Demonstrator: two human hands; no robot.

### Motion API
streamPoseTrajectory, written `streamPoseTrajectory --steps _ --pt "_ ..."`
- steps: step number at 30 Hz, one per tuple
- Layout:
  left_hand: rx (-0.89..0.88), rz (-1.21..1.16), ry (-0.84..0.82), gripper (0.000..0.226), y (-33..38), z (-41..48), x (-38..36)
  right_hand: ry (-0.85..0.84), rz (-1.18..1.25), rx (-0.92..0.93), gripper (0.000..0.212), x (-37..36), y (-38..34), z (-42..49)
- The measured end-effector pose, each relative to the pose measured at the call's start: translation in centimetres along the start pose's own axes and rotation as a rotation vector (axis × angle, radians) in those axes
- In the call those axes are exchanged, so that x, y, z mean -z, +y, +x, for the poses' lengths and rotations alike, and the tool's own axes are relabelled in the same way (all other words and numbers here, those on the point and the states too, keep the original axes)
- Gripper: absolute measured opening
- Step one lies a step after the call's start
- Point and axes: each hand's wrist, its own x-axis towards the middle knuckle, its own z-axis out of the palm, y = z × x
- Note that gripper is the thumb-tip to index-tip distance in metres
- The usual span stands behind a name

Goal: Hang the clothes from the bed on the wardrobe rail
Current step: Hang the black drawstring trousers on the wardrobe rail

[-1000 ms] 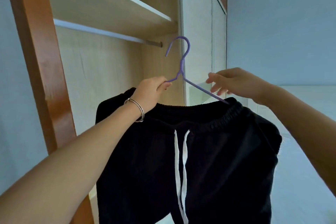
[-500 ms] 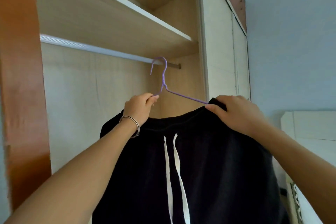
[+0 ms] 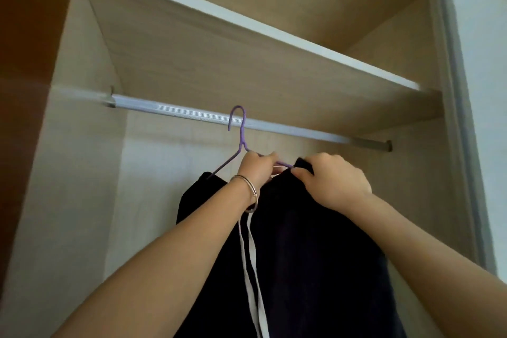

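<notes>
A black garment (image 3: 307, 261) with white drawstrings hangs from a thin purple hanger (image 3: 242, 143). The hanger's hook curls over the silver wardrobe rail (image 3: 170, 111), which runs across the wardrobe under a shelf. My left hand (image 3: 256, 170), with a metal bangle at the wrist, is closed on the hanger just below its neck. My right hand (image 3: 333, 181) pinches the garment's waistband at the hanger's right arm. Part of the hanger is hidden behind my hands and the cloth.
A wooden shelf (image 3: 247, 25) sits directly above the rail. The wardrobe's left side panel (image 3: 68, 173) and right frame (image 3: 452, 118) bound the hanging space. A brown door edge (image 3: 24, 63) stands at far left. No other hangers are on the rail.
The hanger with the garment has risen and moved into the wardrobe; its hook now sits over the rail. My right hand went from touching the hanger arm to gripping the waistband.
</notes>
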Motion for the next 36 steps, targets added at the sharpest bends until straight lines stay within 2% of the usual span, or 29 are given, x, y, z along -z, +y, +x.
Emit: streamPoseTrajectory --steps 3,6,9,12,15,20,24,30,33,36 --pt "-0.001 0.020 0.075 0.012 0.8 1.7 3.2 -0.155 0.209 0.172 0.027 -1.1 -1.7 2.7" --pt "-0.046 0.010 0.143 0.023 2.2 3.1 5.7 -0.208 0.423 0.282 0.030 -1.8 -3.5 3.9" --pt "-0.049 0.036 0.181 0.020 3.5 5.0 7.7 -0.242 0.721 0.239 0.032 -2.2 -5.4 4.6" --pt "-0.028 0.046 0.289 0.016 4.3 7.0 10.4 -0.327 0.916 0.225 0.036 -3.0 -7.7 5.9" --pt "-0.005 0.081 0.318 0.039 3.3 7.9 13.1 -0.334 0.993 0.239 0.043 -4.3 -10.3 6.5" --pt "0.007 0.065 0.263 0.019 1.6 7.9 15.4 -0.300 1.071 0.182 0.049 -6.6 -12.3 6.0" --pt "0.056 0.187 0.276 0.009 -0.3 6.9 16.2 -0.467 1.104 0.216 0.050 -8.3 -12.5 4.6" --pt "0.016 0.280 0.367 0.020 -1.4 5.7 17.4 -0.542 1.290 0.318 0.050 -10.1 -12.8 2.9" --pt "-0.034 0.392 0.472 0.031 -1.7 2.8 17.0 -0.476 1.353 0.403 0.054 -11.4 -12.8 1.5" --pt "-0.123 0.318 0.425 0.028 -4.1 -2.5 15.6 -0.436 1.435 0.459 0.053 -13.4 -12.2 -1.0"
